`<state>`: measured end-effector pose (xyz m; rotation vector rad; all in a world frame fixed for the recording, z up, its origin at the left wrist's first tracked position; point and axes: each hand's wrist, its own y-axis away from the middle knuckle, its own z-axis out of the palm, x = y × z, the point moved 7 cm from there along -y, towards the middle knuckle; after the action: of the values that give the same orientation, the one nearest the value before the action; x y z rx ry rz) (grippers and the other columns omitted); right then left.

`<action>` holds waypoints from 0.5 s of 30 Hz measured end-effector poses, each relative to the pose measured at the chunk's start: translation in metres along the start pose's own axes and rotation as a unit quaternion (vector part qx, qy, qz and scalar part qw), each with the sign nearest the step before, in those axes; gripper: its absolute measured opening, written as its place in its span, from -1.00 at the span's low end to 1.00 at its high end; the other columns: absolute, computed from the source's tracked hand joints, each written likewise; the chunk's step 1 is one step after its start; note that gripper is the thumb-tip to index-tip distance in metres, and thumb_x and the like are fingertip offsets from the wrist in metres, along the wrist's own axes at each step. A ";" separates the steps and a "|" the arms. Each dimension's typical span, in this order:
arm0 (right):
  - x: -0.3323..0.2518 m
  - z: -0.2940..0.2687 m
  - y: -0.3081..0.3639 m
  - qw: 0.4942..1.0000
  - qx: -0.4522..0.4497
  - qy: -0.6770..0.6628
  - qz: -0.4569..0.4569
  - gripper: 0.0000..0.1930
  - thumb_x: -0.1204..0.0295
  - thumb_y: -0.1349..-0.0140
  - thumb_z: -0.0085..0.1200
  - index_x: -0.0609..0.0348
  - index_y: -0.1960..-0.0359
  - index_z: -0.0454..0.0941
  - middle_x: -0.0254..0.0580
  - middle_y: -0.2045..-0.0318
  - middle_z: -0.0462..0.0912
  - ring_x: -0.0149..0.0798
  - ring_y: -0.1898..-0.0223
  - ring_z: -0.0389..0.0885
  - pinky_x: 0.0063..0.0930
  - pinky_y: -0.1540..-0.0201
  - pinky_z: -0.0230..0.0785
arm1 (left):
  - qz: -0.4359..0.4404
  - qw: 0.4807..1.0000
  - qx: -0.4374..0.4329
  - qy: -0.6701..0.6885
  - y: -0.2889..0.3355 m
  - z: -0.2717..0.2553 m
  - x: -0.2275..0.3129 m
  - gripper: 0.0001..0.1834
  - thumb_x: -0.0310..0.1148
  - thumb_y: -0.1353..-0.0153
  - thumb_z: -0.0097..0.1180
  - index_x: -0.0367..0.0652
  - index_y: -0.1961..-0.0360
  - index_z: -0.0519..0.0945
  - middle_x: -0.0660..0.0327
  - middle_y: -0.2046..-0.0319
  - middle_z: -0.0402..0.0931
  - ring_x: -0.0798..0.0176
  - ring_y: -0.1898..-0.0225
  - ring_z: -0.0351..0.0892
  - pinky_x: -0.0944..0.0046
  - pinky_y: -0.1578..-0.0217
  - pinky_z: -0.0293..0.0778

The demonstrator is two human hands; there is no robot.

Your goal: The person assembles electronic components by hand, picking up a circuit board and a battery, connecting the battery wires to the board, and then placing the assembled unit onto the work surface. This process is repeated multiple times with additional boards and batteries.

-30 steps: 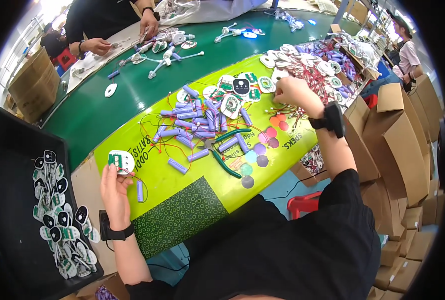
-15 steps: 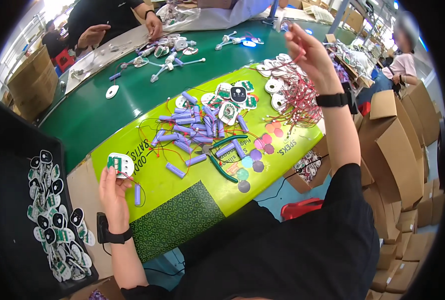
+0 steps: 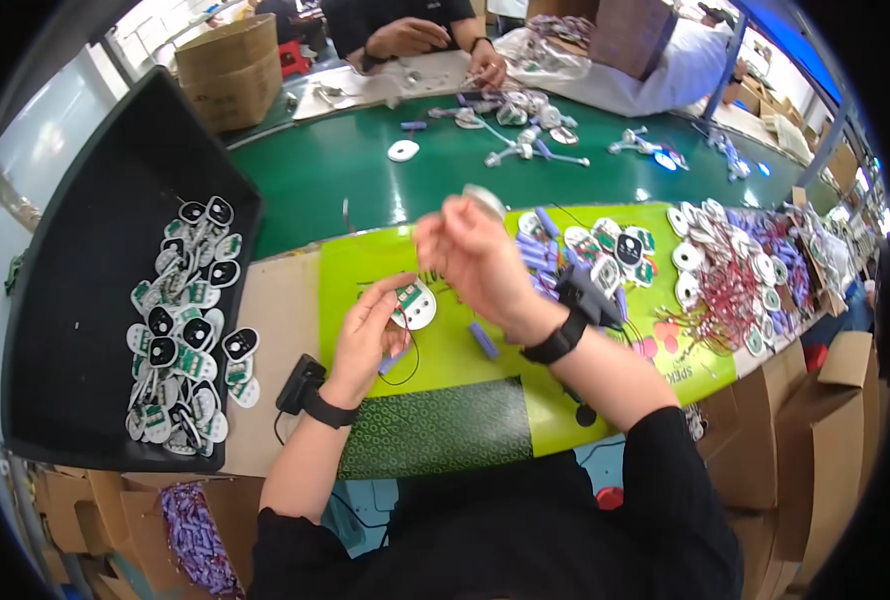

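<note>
My left hand grips a white rounded housing with a small green circuit board on it, fingers along its left edge. A thin dark wire loops below the housing, and a purple battery cell lies by the fingers. Up and to the right, my right hand is closed, slightly blurred, with a white disc at its fingertips. Its wrist covers part of the heap of purple cells. One loose cell rests on the yellow-green mat, near a dark patterned patch.
On the left, a black bin holds many housings. White discs with red wires are piled at right, and housings lie beside the cells. Across the green surface, a co-worker's hands are busy. Cardboard boxes stand at right.
The view has turned left. My right hand has come from the far right, over the wired discs, to near my left hand, carrying the white disc. My left hand still holds the housing.
</note>
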<state>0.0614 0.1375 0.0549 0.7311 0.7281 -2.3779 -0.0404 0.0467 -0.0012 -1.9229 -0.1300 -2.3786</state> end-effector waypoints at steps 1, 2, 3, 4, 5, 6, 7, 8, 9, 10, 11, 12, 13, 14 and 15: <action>0.015 -0.003 0.008 0.999 0.015 0.022 0.038 -0.88 0.35 -0.34 -0.14 0.11 0.23 0.30 -0.12 0.27 0.54 -0.33 0.31 0.53 -0.53 0.22 0.39 | 0.005 0.996 0.027 0.082 -0.002 -0.004 0.002 -0.72 -0.29 -0.36 -0.17 -0.15 0.05 0.50 0.31 0.41 0.50 0.54 0.58 0.40 0.57 0.62 0.26; 0.028 -0.008 0.016 0.996 0.030 0.045 0.076 -0.88 0.36 -0.34 -0.14 0.12 0.24 0.30 -0.11 0.26 0.55 -0.33 0.30 0.53 -0.53 0.21 0.39 | 0.011 0.985 0.053 0.165 -0.003 -0.009 0.005 -0.71 -0.25 -0.36 -0.17 -0.15 0.06 0.51 0.31 0.41 0.49 0.54 0.57 0.41 0.56 0.62 0.25; 0.038 -0.017 0.024 0.994 0.033 0.044 0.098 -0.88 0.37 -0.34 -0.15 0.13 0.21 0.32 -0.09 0.24 0.55 -0.33 0.28 0.53 -0.53 0.21 0.39 | 0.002 0.985 0.070 0.157 -0.005 -0.011 0.007 -0.67 -0.18 -0.37 -0.17 -0.15 0.09 0.53 0.33 0.43 0.49 0.55 0.54 0.40 0.55 0.59 0.23; 0.046 -0.022 0.029 0.991 0.034 0.041 0.123 -0.87 0.38 -0.34 -0.16 0.15 0.18 0.33 -0.06 0.21 0.55 -0.33 0.26 0.53 -0.53 0.21 0.39 | 0.013 0.985 0.072 0.155 -0.003 -0.013 0.010 -0.67 -0.18 -0.37 -0.17 -0.15 0.09 0.53 0.33 0.43 0.49 0.55 0.54 0.40 0.55 0.59 0.23; 0.044 -0.015 0.032 0.991 0.025 0.045 0.122 -0.87 0.38 -0.34 -0.16 0.15 0.18 0.33 -0.06 0.21 0.55 -0.33 0.26 0.53 -0.53 0.21 0.39 | 0.017 0.992 0.103 0.069 -0.001 -0.020 0.011 -0.68 -0.19 -0.36 -0.16 -0.16 0.10 0.53 0.34 0.42 0.50 0.54 0.52 0.41 0.55 0.55 0.26; 0.045 -0.011 0.038 0.981 0.062 0.073 0.172 -0.84 0.37 -0.34 -0.14 0.18 0.17 0.37 -0.06 0.23 0.57 -0.36 0.32 0.55 -0.55 0.29 0.39 | 0.020 0.990 0.137 -0.017 0.001 -0.028 0.010 -0.68 -0.19 -0.36 -0.15 -0.17 0.12 0.54 0.34 0.42 0.51 0.54 0.51 0.42 0.54 0.51 0.29; 0.042 -0.010 0.042 0.965 0.100 0.102 0.218 -0.81 0.36 -0.33 -0.12 0.21 0.15 0.41 -0.06 0.24 0.59 -0.38 0.38 0.57 -0.58 0.37 0.40 | 0.064 0.986 0.150 -0.012 -0.003 -0.032 0.006 -0.69 -0.21 -0.36 -0.14 -0.20 0.19 0.57 0.34 0.41 0.52 0.53 0.46 0.45 0.50 0.46 0.35; 0.028 -0.007 0.042 0.966 0.096 0.108 0.213 -0.81 0.36 -0.33 -0.12 0.21 0.15 0.41 -0.06 0.24 0.59 -0.38 0.38 0.57 -0.58 0.37 0.40 | 0.073 0.986 0.147 -0.011 -0.004 -0.032 0.005 -0.69 -0.21 -0.36 -0.14 -0.20 0.19 0.57 0.34 0.41 0.52 0.53 0.46 0.45 0.50 0.46 0.35; 0.020 -0.006 0.048 0.929 0.042 0.235 0.282 -0.76 0.33 -0.32 -0.09 0.23 0.15 0.46 -0.08 0.28 0.62 -0.40 0.47 0.58 -0.60 0.47 0.37 | 0.119 0.981 0.139 -0.061 -0.003 -0.031 0.012 -0.68 -0.22 -0.36 -0.14 -0.22 0.23 0.58 0.32 0.41 0.52 0.50 0.45 0.47 0.47 0.44 0.37; 0.011 -0.006 0.055 0.868 -0.011 0.358 0.343 -0.72 0.29 -0.30 -0.06 0.26 0.14 0.50 -0.11 0.32 0.65 -0.42 0.55 0.58 -0.61 0.58 0.34 | 0.165 0.971 0.131 -0.111 -0.002 -0.030 0.018 -0.67 -0.24 -0.36 -0.13 -0.25 0.27 0.59 0.31 0.42 0.53 0.47 0.43 0.48 0.44 0.42 0.39; 0.000 -0.008 0.057 0.820 -0.029 0.422 0.385 -0.65 0.24 -0.27 0.00 0.34 0.16 0.54 -0.16 0.40 0.67 -0.44 0.66 0.56 -0.65 0.67 0.29 | 0.203 0.952 0.158 -0.163 0.002 -0.031 0.025 -0.68 -0.26 -0.34 -0.10 -0.26 0.35 0.60 0.22 0.44 0.55 0.34 0.46 0.52 0.35 0.41 0.41; 0.002 -0.008 0.054 0.818 -0.037 0.423 0.388 -0.65 0.24 -0.27 0.00 0.34 0.16 0.54 -0.16 0.40 0.67 -0.44 0.66 0.56 -0.65 0.67 0.29 | 0.205 0.951 0.166 -0.162 0.006 -0.031 0.026 -0.68 -0.26 -0.34 -0.10 -0.26 0.35 0.60 0.22 0.44 0.55 0.34 0.46 0.52 0.35 0.41 0.41; -0.008 -0.005 0.040 0.811 -0.035 0.525 0.255 -0.61 0.19 -0.24 0.03 0.35 0.16 0.55 -0.20 0.47 0.66 -0.41 0.62 0.58 -0.61 0.61 0.33 | 0.236 0.918 0.163 -0.275 0.014 -0.024 0.034 -0.71 -0.28 -0.32 -0.08 -0.25 0.37 0.60 0.17 0.44 0.55 0.26 0.46 0.54 0.31 0.41 0.42; -0.019 0.004 0.036 0.781 -0.030 0.614 0.112 -0.56 0.13 -0.21 0.06 0.35 0.17 0.55 -0.25 0.53 0.66 -0.38 0.58 0.59 -0.57 0.56 0.37 | 0.264 0.873 0.154 -0.380 0.025 -0.011 0.042 -0.74 -0.30 -0.30 -0.06 -0.23 0.38 0.60 0.12 0.44 0.54 0.18 0.47 0.55 0.27 0.41 0.43; -0.016 0.006 0.034 0.771 -0.025 0.636 0.018 -0.59 0.20 -0.20 0.10 0.36 0.13 0.55 -0.26 0.51 0.65 -0.42 0.57 0.57 -0.57 0.50 0.39 | 0.245 0.867 0.142 -0.409 0.027 -0.002 0.041 -0.78 -0.35 -0.28 -0.06 -0.22 0.36 0.60 0.10 0.47 0.53 0.15 0.44 0.55 0.29 0.43 0.41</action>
<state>0.0922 0.1151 0.0579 2.3285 1.2050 -1.5039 -0.0477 0.0197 0.0392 -2.3055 -0.0251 -1.0657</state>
